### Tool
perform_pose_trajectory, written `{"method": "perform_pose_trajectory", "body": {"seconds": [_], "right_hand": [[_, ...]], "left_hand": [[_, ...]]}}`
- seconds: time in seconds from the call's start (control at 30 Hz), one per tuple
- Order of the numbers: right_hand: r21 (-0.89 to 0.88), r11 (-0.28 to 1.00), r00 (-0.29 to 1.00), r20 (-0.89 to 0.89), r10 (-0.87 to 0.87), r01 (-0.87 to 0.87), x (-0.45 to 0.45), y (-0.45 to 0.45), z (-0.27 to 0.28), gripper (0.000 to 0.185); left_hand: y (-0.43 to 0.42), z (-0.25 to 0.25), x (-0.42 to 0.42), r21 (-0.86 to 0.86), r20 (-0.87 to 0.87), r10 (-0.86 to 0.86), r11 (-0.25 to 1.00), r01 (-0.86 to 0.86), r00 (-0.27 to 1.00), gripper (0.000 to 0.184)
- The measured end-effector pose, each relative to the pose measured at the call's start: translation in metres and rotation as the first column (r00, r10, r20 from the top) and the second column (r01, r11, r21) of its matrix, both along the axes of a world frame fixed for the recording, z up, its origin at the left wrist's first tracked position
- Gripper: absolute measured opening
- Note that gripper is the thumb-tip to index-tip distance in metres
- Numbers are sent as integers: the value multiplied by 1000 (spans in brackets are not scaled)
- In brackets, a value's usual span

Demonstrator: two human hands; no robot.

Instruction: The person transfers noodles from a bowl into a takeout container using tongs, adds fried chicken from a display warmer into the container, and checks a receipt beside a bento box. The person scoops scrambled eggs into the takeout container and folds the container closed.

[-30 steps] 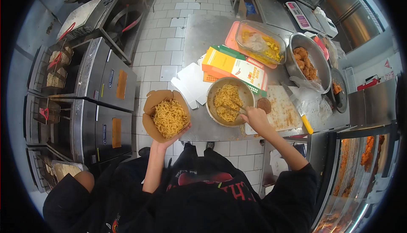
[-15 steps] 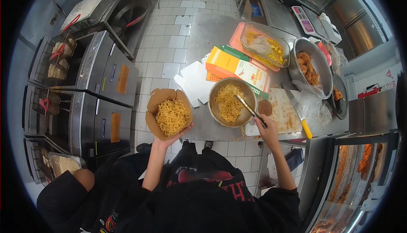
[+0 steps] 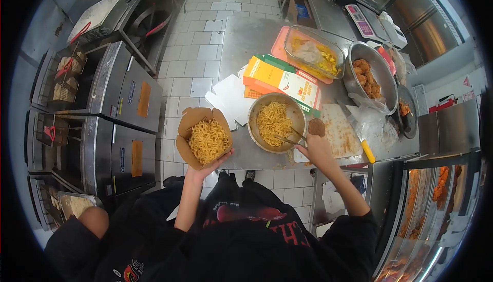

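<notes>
Carton, brown (image 3: 184, 138), sits in the left hand (image 3: 208, 168), which cups it from underneath, fingertips showing at the right edge; thumb position can't be told. Mouth open, flaps up, filled with yellow noodles (image 3: 207, 141). Carton is held clear of the table, just off its left edge.

Right hand (image 3: 319, 151) is closed around the tongs (image 3: 288, 141). Tong arms spread apart, tips down at the noodle pile (image 3: 271, 120) in the round metal pan (image 3: 296, 112). Can't see a clear pinch on any strands. Pan stands on the steel table (image 3: 246, 40), right of the carton, gap between them.

Next ring out: dark brown round patty (image 3: 317, 127) just beyond the right hand, at the edge of a crumb-covered white cutting board (image 3: 341, 133). Yellow-handled knife (image 3: 368, 151) lies at the board's right side, clear plastic bag (image 3: 377, 125) beside it.

Past the pan: printed flat cartons (image 3: 277, 79) fanned out, plain white blanks (image 3: 226, 99) to their left. Glass dish (image 3: 316, 53) with yellow contents behind. Large steel bowl to the right holds browned fried pieces (image 3: 365, 79). Pink-panelled scale (image 3: 359, 21) farther back. Fryer units (image 3: 138, 99) along the left.
</notes>
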State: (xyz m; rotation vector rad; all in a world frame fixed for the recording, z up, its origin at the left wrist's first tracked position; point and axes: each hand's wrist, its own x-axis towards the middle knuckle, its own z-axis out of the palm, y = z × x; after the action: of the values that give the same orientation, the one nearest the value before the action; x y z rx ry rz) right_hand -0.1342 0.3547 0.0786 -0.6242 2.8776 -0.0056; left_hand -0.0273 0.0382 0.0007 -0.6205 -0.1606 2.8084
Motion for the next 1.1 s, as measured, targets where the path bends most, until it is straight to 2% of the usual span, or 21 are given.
{"method": "perform_pose_trajectory", "body": {"seconds": [0.07, 0.27, 0.33, 0.37, 0.4, 0.47, 0.5, 0.57, 0.6, 0.67, 0.73, 0.8, 0.87, 1.03, 1.1], "right_hand": [[-6, 1000, 1000, 19, 4, -4, -3, -8, -13, 36], [-38, 999, 1000, 28, -1, 2, -13, -12, -26, 33], [-124, 992, 999, 25, 37, -34, -21, -3, -30, 31], [-202, 979, 992, 125, 29, -3, -27, 4, -31, 30], [-203, 979, 992, 124, 34, -8, -32, 11, -34, 30], [-386, 895, 883, 469, -17, 222, -40, 19, -41, 32], [-388, 896, 885, 466, -11, 216, -40, 18, -39, 32], [-442, 815, 783, 621, -22, 374, -33, 17, -36, 34], [-445, 817, 784, 621, -14, 367, -32, 17, -37, 34], [-456, 707, 660, 751, -22, 541, -27, 23, -39, 28], [-484, 678, 662, 750, -4, 553, -21, 29, -43, 23], [-550, 563, 624, 778, 76, 617, -17, 36, -45, 23], [-582, 541, 649, 756, 86, 607, -11, 39, -39, 21], [-682, 451, 758, 652, 16, 576, 1, 44, 16, 18], [-696, 467, 793, 609, -20, 546, 5, 46, 50, 18]], "left_hand": [[-4, -11, 4, 9, -36, -24, 1000, 25, 999, 50], [-9, -23, 17, 78, 38, 43, 996, -46, 998, 51], [-10, -23, 19, 57, 28, 56, 997, -58, 998, 50], [-11, -22, 20, 38, 13, 64, 997, -65, 998, 48], [-11, -24, 20, 37, 12, 69, 997, -70, 998, 48], [-12, -28, 22, 75, -1, 52, 996, -51, 999, 54], [-12, -28, 21, 73, -5, 57, 996, -57, 998, 54], [-13, -27, 20, 78, 14, 39, 996, -40, 999, 56], [-12, -21, 19, 75, 14, 47, 996, -48, 999, 56], [-9, -9, 18, 62, 15, 65, 996, -66, 998, 55], [-10, -11, 17, 55, 8, 60, 997, -60, 998, 55], [-8, -9, 15, 50, -1, 58, 997, -58, 998, 54], [-8, -3, 12, 1, -48, 42, 999, -41, 998, 52], [-5, 8, -2, 31, -69, 18, 999, -16, 997, 50], [-3, 11, -11, 35, -79, -3, 999, 6, 997, 50]]}}
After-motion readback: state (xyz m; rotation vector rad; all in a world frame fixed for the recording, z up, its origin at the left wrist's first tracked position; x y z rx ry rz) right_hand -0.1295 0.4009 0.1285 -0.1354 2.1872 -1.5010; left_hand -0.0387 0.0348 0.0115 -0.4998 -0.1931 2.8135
